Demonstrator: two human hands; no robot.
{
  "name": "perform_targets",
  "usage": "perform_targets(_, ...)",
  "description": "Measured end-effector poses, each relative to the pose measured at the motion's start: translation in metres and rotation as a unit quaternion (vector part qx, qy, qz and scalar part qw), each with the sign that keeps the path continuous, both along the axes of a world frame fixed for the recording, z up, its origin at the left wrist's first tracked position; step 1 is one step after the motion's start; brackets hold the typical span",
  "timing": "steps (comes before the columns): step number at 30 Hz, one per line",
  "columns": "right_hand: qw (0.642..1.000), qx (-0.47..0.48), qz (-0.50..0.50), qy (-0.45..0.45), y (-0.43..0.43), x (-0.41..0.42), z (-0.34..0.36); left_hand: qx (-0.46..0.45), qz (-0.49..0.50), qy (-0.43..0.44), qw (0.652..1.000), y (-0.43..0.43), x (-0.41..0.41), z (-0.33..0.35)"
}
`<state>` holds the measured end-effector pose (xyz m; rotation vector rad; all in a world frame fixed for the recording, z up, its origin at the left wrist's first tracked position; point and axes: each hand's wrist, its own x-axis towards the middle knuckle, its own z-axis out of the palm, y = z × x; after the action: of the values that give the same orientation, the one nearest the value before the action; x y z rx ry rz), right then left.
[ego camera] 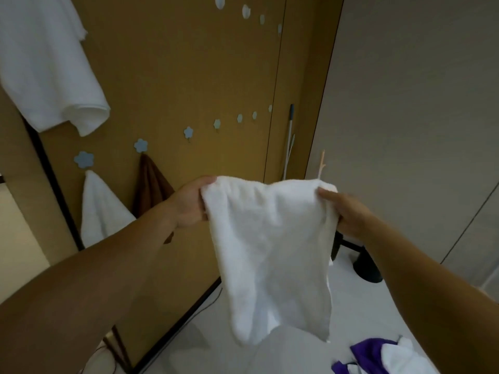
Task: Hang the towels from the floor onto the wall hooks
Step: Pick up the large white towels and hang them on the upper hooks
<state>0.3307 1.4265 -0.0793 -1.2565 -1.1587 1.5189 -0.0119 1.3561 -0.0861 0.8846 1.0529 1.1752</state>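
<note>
**Hands.** Both hands are raised in front of the person, and each holds an upper corner of one white towel (270,238). The left hand (189,203) has its fingers curled round the left corner. The right hand (348,214) pinches the right corner with its fingers closed over the cloth.

**Towel.** The top edge is stretched between the two hands with a slight sag. The rest hangs free, narrowing to a rumpled lower edge in the air above the floor (205,338). The towel is apart from the brown wall (175,63).

**Wall.** A lower row of blue flower-shaped hooks runs along the brown wall.
- The first hook (84,159) carries a small white towel (102,211).
- The second hook (141,145) carries a brown towel (151,184), which hangs just beside the white one.
- The left forearm crosses in front of the lower parts of both hung towels.
- The hooks further right (188,133) are bare.
- An upper row of hooks (246,11) shows near the top edge.
- A large white towel (48,63) hangs at top left.

**Floor and corners.**
- A pole (289,136) leans in the corner where the brown wall meets the grey wall (405,103).
- A black base (367,268) stands on the floor behind the right hand.
- Purple and white cloths (378,354) lie heaped at bottom right, cut by the frame edge.
- Open floor lies between the foot of the brown wall and this heap.
</note>
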Motion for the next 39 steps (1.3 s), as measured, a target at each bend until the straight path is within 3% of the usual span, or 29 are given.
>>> perform_targets(3,0.993,-0.021,0.023,-0.113,0.007,0.005,-0.016,-0.040,-0.053,0.080,0.995,-0.003,0.002,0.000)
perform_targets(5,0.998,-0.017,-0.023,-0.052,0.019,0.018,-0.009,-0.061,-0.035,0.139,0.988,-0.003,0.007,-0.001)
perform_targets(8,0.996,-0.007,-0.036,0.083,0.037,0.038,-0.002,-0.026,0.064,0.075,0.995,0.002,0.013,0.003)
perform_targets(10,0.997,-0.027,0.037,0.055,0.037,0.045,-0.013,-0.011,0.117,0.009,0.993,0.004,0.015,0.007)
perform_targets(13,0.990,-0.053,0.124,-0.050,0.038,0.052,-0.018,-0.032,0.166,0.031,0.985,0.007,0.015,0.006)
perform_targets(14,0.992,-0.050,0.108,-0.045,0.043,0.054,-0.013,-0.025,0.183,0.053,0.981,0.008,0.015,0.002)
perform_targets(17,0.995,-0.020,0.055,0.086,0.063,0.060,0.002,-0.007,0.249,0.082,0.965,0.015,0.013,0.002)
perform_targets(19,0.996,-0.011,0.078,0.044,0.063,0.055,-0.002,0.011,0.291,0.111,0.950,0.022,0.013,0.005)
perform_targets(22,0.995,-0.006,0.037,-0.097,0.064,0.048,-0.024,0.020,0.328,0.215,0.920,0.027,0.010,0.001)
perform_targets(24,0.996,-0.016,-0.001,-0.084,0.068,0.048,-0.026,0.011,0.326,0.332,0.885,0.025,0.008,-0.005)
perform_targets(26,0.997,-0.017,-0.036,-0.066,0.071,0.048,-0.025,-0.007,0.313,0.393,0.865,0.027,0.007,-0.011)
perform_targets(28,0.995,0.007,-0.065,-0.071,0.071,0.045,-0.026,-0.036,0.312,0.383,0.869,0.030,0.007,-0.014)
perform_targets(34,0.993,0.015,-0.054,-0.106,0.069,0.046,-0.028,-0.144,0.308,0.210,0.917,0.023,0.006,-0.018)
perform_targets(39,0.995,0.061,-0.038,-0.064,0.068,0.044,-0.031,-0.132,0.271,0.204,0.931,0.023,0.006,-0.017)
